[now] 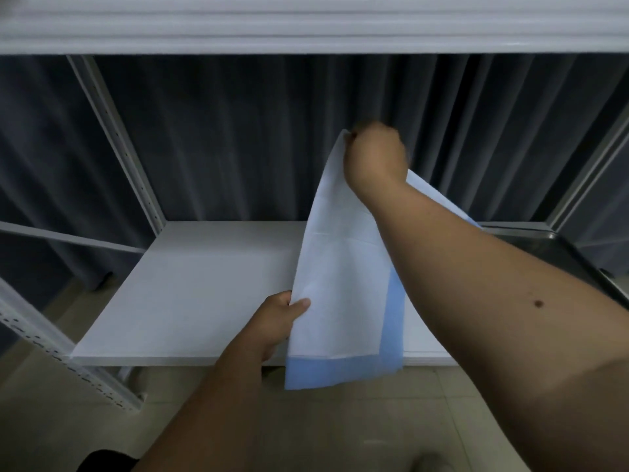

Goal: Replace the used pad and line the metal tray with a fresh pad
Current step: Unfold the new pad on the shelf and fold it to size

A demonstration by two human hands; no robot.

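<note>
Fingers of our right hand (pixel 374 155) pinch the top corner of the white-and-blue pad (pixel 343 277) at one o'clock, our left hand (pixel 277 321) grips its seven-o'clock edge, holding it above the white shelf (pixel 190 284), the metal tray (pixel 558 253) at three o'clock.

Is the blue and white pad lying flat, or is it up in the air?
Up in the air. The right hand pinches the pad at its top, the left hand its side edge, and it hangs unfolded.

Both forearms are bare, no sleeves in view, no gloves, rings or watch. The right forearm (pixel 510 284) bears a small dark mole at about 3 o'clock of the view.
</note>
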